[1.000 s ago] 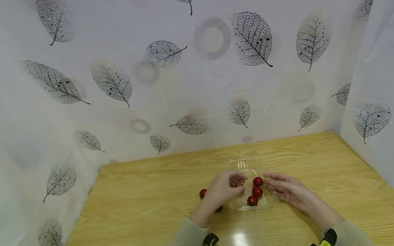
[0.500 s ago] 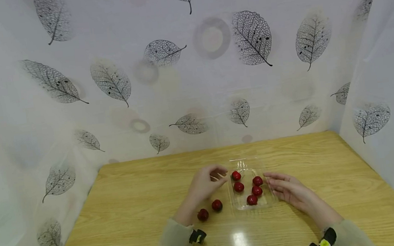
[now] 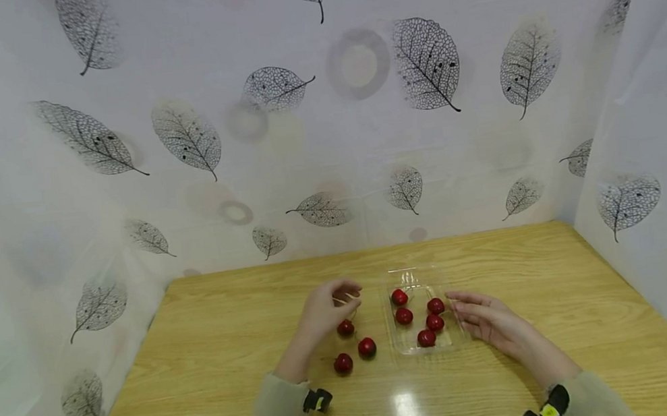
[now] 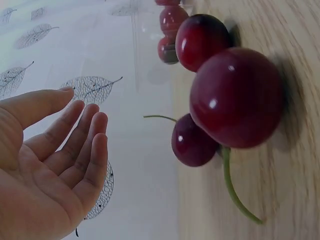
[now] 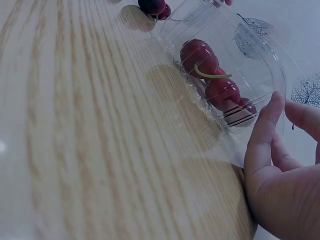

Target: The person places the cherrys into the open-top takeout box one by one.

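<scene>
My left hand [image 3: 324, 310] hovers over the table, left of a clear plastic box [image 3: 397, 347]. Its fingers are loosely bent around nothing, as the left wrist view of the hand [image 4: 55, 170] shows. Just below it lies a dark red cherry [image 3: 345, 329]; nearer me are a second cherry [image 3: 367, 348] and a third cherry [image 3: 343, 363], all with stems. Inside the box sit several more cherries [image 3: 404, 316]. My right hand [image 3: 495, 324] rests its extended fingertips against the box's right side; in the right wrist view these fingers [image 5: 265, 125] touch the rim.
The box's raised transparent lid [image 3: 414, 275] stands at its back. A wood-grain table [image 3: 231, 341] lies under everything, with a leaf-printed white curtain [image 3: 350, 132] around its back and sides. A light reflection shines near the front.
My left hand has come out of the box and moved left over the loose cherries, uncovering two cherries in the box's left half. The right hand keeps its place at the box.
</scene>
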`<action>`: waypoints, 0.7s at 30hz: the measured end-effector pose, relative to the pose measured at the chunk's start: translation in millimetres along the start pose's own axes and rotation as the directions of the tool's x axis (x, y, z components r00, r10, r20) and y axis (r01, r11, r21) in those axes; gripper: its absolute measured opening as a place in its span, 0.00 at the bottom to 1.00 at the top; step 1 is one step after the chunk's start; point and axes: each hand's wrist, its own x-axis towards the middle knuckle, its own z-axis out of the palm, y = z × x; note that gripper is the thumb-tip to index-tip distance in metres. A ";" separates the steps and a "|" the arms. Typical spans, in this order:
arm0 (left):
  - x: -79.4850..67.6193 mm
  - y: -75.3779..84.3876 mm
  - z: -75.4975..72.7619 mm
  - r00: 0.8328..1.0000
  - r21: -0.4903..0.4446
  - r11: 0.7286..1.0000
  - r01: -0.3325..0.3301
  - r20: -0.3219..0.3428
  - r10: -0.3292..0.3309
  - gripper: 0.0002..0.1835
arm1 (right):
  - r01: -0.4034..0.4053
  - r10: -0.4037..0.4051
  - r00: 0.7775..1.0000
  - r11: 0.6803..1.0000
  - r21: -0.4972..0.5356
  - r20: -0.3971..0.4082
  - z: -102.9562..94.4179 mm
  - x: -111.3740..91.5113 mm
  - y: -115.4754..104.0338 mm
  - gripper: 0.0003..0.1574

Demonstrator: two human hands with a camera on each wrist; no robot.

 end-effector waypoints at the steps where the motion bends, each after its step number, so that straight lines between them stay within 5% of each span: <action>1: -0.8 -1.6 -1.2 1.000 0.000 1.000 0.005 -0.007 -0.005 0.12 | 0.000 0.000 1.000 1.000 0.001 0.000 0.1 0.1 -0.2 0.19; 21: -16.6 -35.6 -8.3 0.997 0.040 0.998 0.047 -0.059 -0.045 0.10 | 0.009 -0.009 1.000 1.000 -0.001 0.010 -1.0 0.8 1.0 0.20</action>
